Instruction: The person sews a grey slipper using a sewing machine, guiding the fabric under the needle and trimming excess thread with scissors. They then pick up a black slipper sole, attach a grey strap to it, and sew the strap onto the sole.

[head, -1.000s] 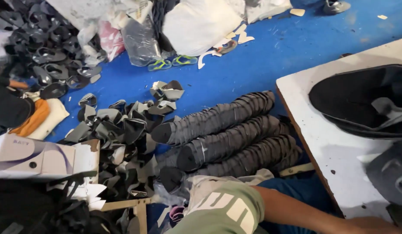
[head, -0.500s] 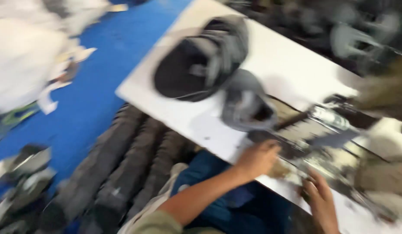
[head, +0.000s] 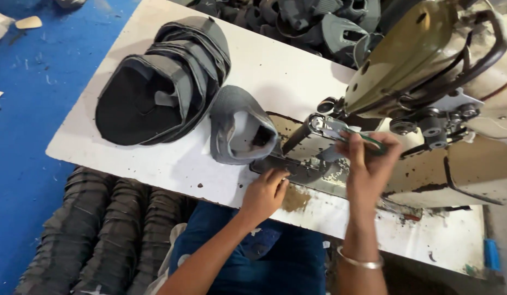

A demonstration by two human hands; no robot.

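Shoe workshop; sewing machine, stacked shoe uppers

right hand raised to sewing machine

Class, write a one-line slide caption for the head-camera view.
At a sewing machine, the left hand rests by a grey shoe upper while the right hand holds a small green-handled tool.

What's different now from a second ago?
The view swung from the blue floor up to the white table. Both hands came to the sewing machine: left hand on its dark base plate, right hand pinching a small green-handled tool. The stacked grey pieces stayed put.
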